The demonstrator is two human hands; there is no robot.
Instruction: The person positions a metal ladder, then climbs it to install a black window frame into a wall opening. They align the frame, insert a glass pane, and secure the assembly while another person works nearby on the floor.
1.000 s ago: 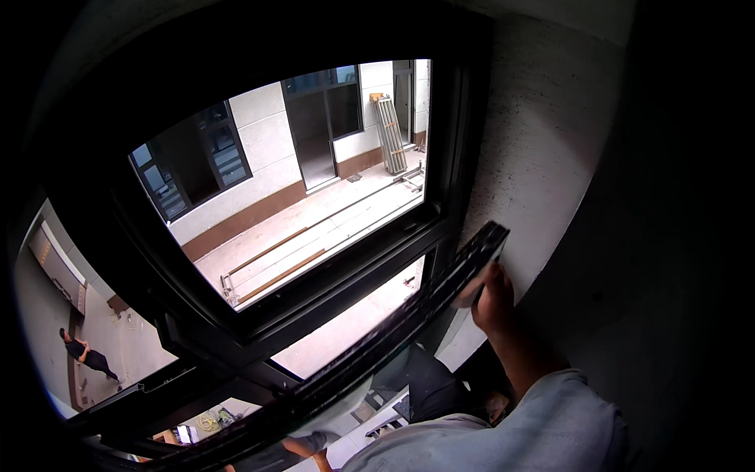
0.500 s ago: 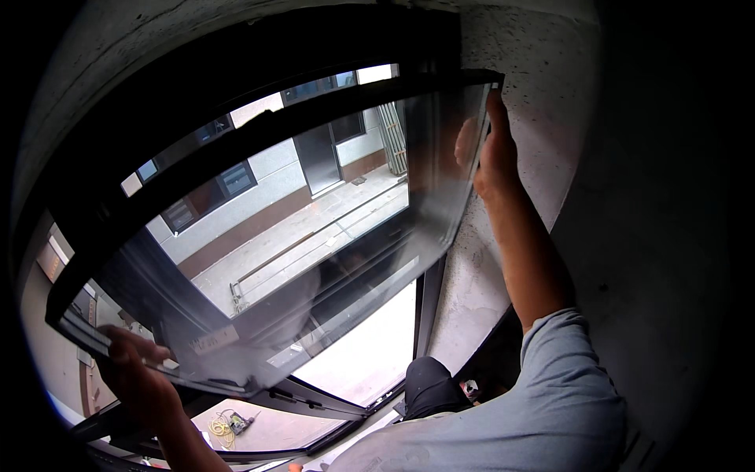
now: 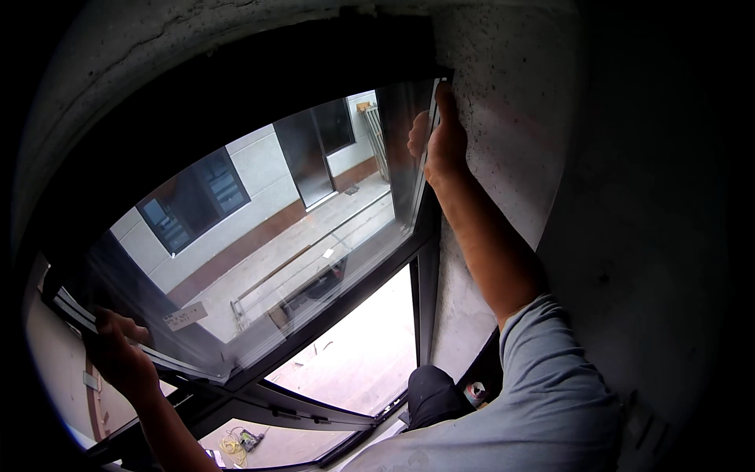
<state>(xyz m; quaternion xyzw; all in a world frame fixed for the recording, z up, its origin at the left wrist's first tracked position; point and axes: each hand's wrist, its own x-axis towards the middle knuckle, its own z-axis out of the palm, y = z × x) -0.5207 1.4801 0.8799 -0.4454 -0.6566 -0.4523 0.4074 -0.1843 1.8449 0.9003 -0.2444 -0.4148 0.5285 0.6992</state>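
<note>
A large clear glass pane (image 3: 244, 303) with pale edges spans the upper opening of a dark window frame (image 3: 346, 315). My right hand (image 3: 447, 145) grips its right edge high up, with fingertips showing through the glass. Low on the left, my left hand (image 3: 122, 350) clasps the pane's other edge, its fingers curled onto the glass. A small white label (image 3: 185, 316) is stuck near the pane's lower left. The pane's upper edge is lost in the dark; whether it touches the frame there I cannot tell.
Below the pane, an opened lower sash (image 3: 291, 415) juts across the view. A rough concrete wall (image 3: 503, 157) stands close on the right. Outside, a power tool with a yellow cord (image 3: 242, 444) lies on the ground, and a building with dark windows (image 3: 193, 200) stands opposite.
The pane has moved left and closer to the frame, its right edge now against the opening's right side. My right hand moved left with it; my left hand shifted slightly left and up.
</note>
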